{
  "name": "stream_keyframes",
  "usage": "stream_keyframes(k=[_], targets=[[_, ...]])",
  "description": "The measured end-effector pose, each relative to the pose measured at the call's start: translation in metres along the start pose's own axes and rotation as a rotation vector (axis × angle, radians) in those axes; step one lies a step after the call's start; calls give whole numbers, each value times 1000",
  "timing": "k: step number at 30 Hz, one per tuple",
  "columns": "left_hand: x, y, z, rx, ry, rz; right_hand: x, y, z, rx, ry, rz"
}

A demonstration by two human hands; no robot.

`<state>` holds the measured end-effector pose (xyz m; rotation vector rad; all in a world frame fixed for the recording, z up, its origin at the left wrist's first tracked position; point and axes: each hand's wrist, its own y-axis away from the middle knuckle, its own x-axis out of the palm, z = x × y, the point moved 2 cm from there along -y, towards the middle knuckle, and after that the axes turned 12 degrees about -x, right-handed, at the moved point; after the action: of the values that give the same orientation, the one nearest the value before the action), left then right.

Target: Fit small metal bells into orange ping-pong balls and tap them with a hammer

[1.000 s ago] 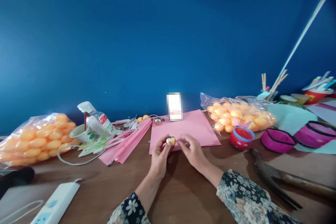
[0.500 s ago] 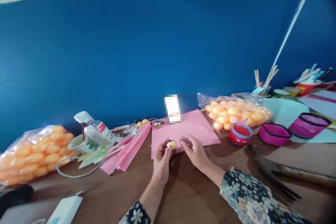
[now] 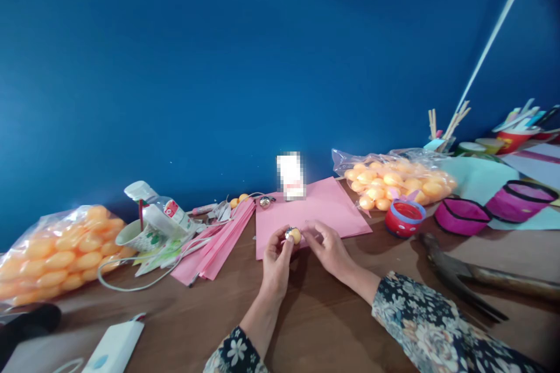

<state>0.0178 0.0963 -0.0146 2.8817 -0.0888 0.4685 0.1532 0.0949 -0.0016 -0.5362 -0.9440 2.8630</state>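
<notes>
Ball (image 3: pixel 295 236) sits clamped between left hand (image 3: pixel 276 256) fingers, right hand (image 3: pixel 329 249) fingers bunched together just beside it.

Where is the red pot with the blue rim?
Head view, right side: the red pot stands on the table in front of the bag of orange balls, left of a pink tub, right of the right hand. The left hand holds a small ball.

Orange ball (image 3: pixel 295 236), pink paper (image 3: pixel 324 210), blue wall (image 3: pixel 262 70), floral sleeves (image 3: pixel 429 320), possibly silver cap.
</notes>
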Motion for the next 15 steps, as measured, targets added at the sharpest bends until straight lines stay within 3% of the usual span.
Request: stream_keyframes(k=[15], targets=[[-4, -5, 5, 41, -17, -23, 1, 2, 2, -11, -35, 14]])
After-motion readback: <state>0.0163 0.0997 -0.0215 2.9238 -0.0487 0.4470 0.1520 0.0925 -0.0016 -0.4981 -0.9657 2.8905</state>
